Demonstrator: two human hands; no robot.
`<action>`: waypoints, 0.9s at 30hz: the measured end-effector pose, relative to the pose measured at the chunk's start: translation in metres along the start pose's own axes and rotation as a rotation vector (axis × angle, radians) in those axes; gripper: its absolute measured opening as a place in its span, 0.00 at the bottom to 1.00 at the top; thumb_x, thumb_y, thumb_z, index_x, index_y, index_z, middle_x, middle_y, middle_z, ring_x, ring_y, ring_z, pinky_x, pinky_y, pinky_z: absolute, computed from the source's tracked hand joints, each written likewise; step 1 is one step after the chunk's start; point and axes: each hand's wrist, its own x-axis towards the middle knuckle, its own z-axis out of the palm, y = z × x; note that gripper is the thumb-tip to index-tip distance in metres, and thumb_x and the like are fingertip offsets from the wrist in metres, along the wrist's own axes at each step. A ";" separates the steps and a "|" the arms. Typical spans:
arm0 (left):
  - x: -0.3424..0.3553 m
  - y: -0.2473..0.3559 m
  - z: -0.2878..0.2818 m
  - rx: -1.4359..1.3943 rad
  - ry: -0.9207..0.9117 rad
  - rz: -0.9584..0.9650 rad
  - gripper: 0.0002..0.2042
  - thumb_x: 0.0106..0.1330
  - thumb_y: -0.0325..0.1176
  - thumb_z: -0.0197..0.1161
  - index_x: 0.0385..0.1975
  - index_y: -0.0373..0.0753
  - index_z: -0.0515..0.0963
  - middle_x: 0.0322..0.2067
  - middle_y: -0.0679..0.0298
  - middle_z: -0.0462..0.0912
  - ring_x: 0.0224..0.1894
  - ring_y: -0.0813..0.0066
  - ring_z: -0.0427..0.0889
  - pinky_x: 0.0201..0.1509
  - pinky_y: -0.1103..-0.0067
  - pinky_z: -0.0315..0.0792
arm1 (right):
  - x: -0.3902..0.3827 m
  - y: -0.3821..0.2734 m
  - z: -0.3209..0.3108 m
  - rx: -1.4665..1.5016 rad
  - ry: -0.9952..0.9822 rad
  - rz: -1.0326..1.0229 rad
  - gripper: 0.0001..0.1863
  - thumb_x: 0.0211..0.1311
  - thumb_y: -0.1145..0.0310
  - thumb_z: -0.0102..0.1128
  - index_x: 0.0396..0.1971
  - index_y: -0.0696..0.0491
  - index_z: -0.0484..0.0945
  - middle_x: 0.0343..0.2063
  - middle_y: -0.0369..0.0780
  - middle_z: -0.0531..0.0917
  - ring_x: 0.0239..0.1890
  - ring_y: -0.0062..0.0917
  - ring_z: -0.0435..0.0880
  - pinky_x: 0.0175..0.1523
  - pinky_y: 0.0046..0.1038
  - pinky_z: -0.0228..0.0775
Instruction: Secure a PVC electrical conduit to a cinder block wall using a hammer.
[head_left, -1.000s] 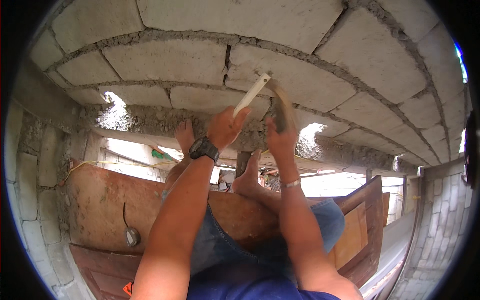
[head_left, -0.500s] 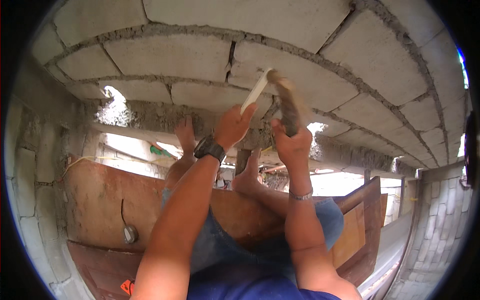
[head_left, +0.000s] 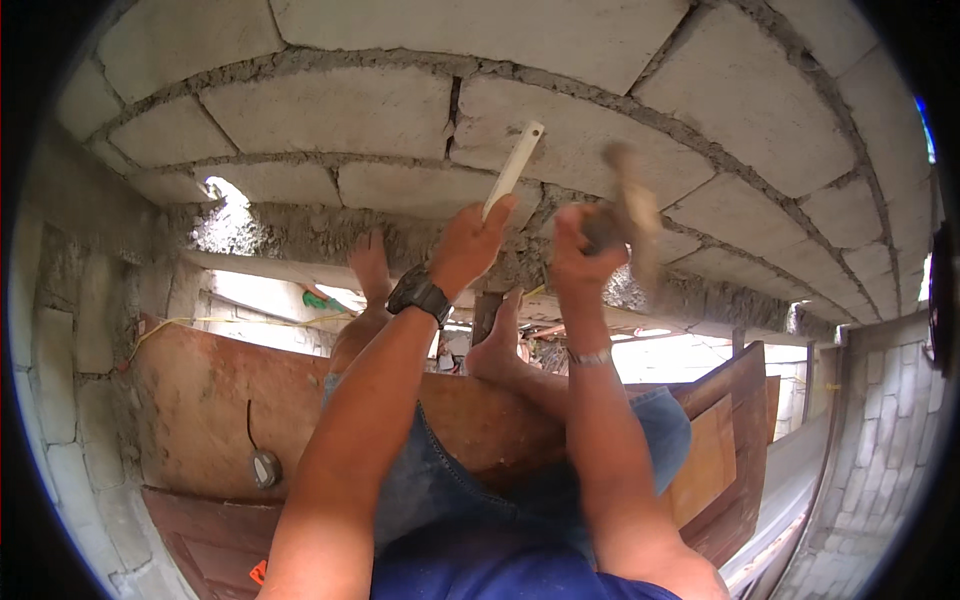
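My left hand [head_left: 466, 248] is closed around the lower end of a narrow, flat white strip [head_left: 514, 170]. The strip slants up and right against the block wall [head_left: 390, 110], and a small hole shows near its top end. To its right, my right hand [head_left: 584, 250] grips what looks like a hammer [head_left: 636, 205], smeared by motion. The blurred head stands to the right of the strip, apart from it. My fingers hide part of the handle. A black watch is on my left wrist and a metal band on my right.
My bare feet [head_left: 497, 350] are braced near the wall's base. Below me lie brown wooden boards [head_left: 210, 410], with a small round grey gadget [head_left: 265, 468] on the left one. A panelled wooden piece [head_left: 720, 455] leans at right. Bright gaps open under the wall.
My right hand has swung the hammer away to the right from the strip's top end, tilting it. The left hand and the strip have barely moved.
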 end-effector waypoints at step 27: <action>-0.002 -0.017 -0.019 -0.243 -0.014 -0.063 0.27 0.66 0.60 0.49 0.16 0.42 0.66 0.09 0.71 0.63 0.09 0.83 0.61 0.12 0.81 0.57 | -0.037 -0.024 -0.070 -0.123 -0.362 0.590 0.17 0.52 0.60 0.67 0.27 0.60 0.75 0.18 0.39 0.77 0.24 0.20 0.74 0.31 0.26 0.68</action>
